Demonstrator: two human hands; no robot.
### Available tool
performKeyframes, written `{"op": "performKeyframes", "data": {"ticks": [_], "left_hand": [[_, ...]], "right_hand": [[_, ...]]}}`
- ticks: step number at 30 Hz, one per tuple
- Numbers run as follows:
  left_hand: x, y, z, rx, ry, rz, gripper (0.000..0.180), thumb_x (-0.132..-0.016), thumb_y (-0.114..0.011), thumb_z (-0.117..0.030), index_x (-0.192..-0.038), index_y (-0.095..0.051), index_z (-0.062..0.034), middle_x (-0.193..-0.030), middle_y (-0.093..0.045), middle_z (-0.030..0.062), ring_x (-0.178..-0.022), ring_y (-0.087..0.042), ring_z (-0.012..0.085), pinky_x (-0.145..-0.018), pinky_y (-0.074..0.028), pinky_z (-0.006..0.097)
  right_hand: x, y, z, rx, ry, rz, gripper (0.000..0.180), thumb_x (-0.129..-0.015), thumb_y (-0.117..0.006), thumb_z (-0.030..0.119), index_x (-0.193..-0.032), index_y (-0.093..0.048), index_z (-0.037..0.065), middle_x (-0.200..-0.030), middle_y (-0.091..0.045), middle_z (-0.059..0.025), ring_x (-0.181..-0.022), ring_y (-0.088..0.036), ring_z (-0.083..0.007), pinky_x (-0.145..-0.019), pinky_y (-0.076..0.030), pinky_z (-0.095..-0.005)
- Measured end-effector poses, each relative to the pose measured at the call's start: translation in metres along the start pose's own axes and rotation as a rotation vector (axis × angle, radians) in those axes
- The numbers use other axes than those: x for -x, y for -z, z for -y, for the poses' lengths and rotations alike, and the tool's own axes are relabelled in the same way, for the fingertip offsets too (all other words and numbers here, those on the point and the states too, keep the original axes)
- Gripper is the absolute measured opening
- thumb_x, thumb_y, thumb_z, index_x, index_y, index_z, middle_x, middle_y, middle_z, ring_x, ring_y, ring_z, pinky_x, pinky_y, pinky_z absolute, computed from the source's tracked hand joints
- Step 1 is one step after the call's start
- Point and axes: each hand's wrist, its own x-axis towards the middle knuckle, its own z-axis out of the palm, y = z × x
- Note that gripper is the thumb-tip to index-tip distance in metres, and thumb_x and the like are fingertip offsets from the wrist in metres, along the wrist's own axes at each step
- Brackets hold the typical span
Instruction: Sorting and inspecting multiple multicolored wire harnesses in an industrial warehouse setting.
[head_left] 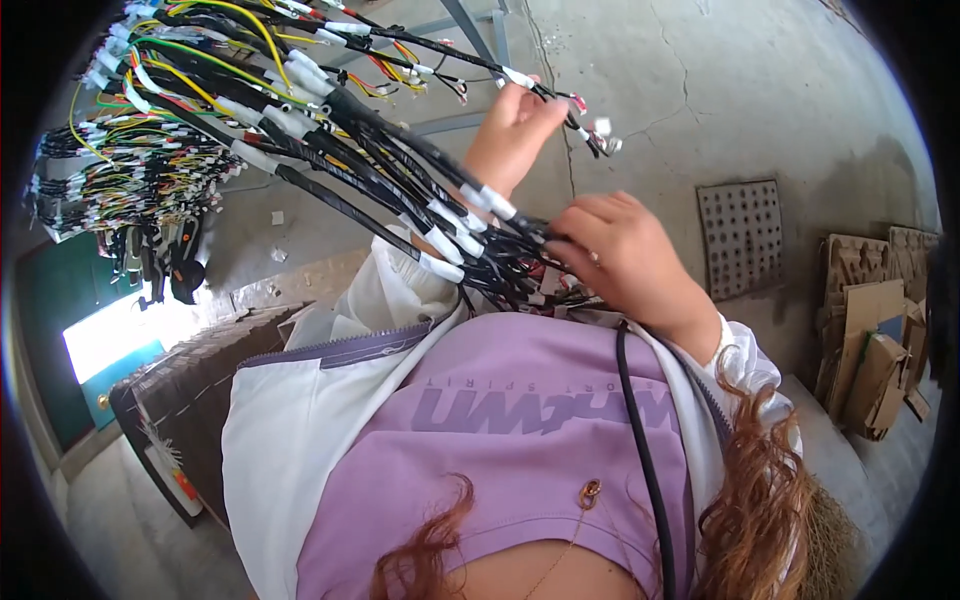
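Note:
Black-wrapped wire harnesses [385, 180] with white tape bands stretch from the upper left toward my chest. Their bunched ends hang just above the purple shirt, where loose wires and small connectors tangle. My left hand [515, 125] reaches up behind this bundle, its fingers closed round one separate harness [450, 52] near its end. Past those fingers stick out small white and pink connectors [603, 128]. Lower and to the right, my right hand [625, 250] is closed with its fingertips on the black harness ends of the main bundle. The fingertips are partly hidden.
A dense mass of more harnesses [150, 180] hangs at the left. Below it stands a stack of dark flat sheets [210, 370]. Flattened cardboard [870, 340] leans at the right, near a perforated mat [742, 238]. A grey metal frame [475, 35] stands behind the harnesses.

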Motion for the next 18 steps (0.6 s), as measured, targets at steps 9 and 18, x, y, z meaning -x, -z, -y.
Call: {"op": "performKeyframes", "data": {"ticks": [9, 18], "left_hand": [[0.022, 0.006, -0.038, 0.237, 0.04, 0.646, 0.029, -0.088, -0.042, -0.015, -0.109, -0.049, 0.0038, -0.086, -0.057, 0.0125, -0.076, -0.058, 0.0193, -0.076, -0.043, 0.028], [0.025, -0.013, -0.038, 0.181, 0.066, 0.726, 0.033, -0.094, -0.035, -0.023, -0.101, -0.054, 0.0031, -0.092, -0.058, 0.0101, -0.079, -0.057, 0.0131, -0.075, -0.045, 0.026]], "right_hand": [[0.011, 0.024, -0.034, -0.771, -0.564, -0.29, 0.013, -0.086, -0.054, 0.01, -0.084, -0.056, -0.002, -0.063, -0.05, 0.0022, -0.059, -0.044, -0.0051, -0.052, -0.037, -0.0205], [0.035, 0.033, -0.042, -1.149, -0.501, -0.212, 0.017, -0.084, -0.054, 0.003, -0.1, -0.052, 0.0, -0.082, -0.061, -0.0016, -0.077, -0.056, -0.0082, -0.071, -0.043, -0.0213]]}}
